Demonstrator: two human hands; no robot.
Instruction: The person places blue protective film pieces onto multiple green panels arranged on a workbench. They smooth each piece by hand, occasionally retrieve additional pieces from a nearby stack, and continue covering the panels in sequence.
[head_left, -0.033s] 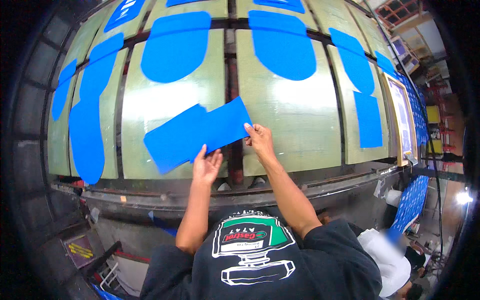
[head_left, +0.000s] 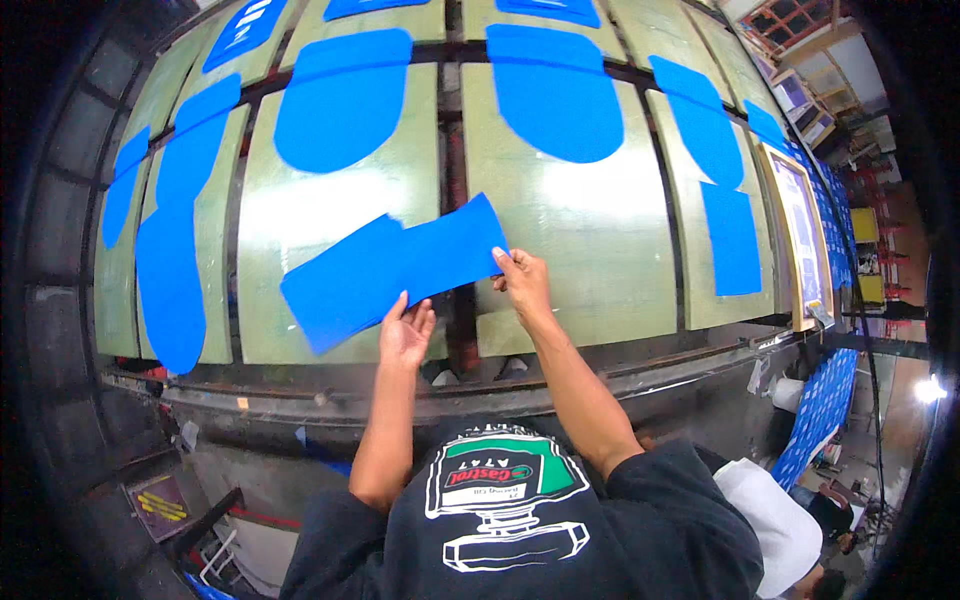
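A blue fabric piece (head_left: 385,265) lies slantwise over a pale green board in front of me, its right end raised across the gap between two boards. It looks like overlapping cut panels. My right hand (head_left: 523,280) pinches its right end between thumb and fingers. At the near edge of the fabric, my left hand (head_left: 408,330) is turned palm up with fingers apart, the thumb tip against the edge. Whether its fingertips go under the cloth I cannot tell.
Pale green boards (head_left: 570,260) stand in rows with dark gaps between. Other blue cut pieces (head_left: 343,100) lie on them, some long ones (head_left: 172,290) at left. A wooden-framed screen (head_left: 797,240) leans at the right end. Dark rail (head_left: 600,375) runs along the near edge. Another person in white (head_left: 765,515) is at lower right.
The view has shifted very slightly. Both hands keep almost the same places on the blue fabric.
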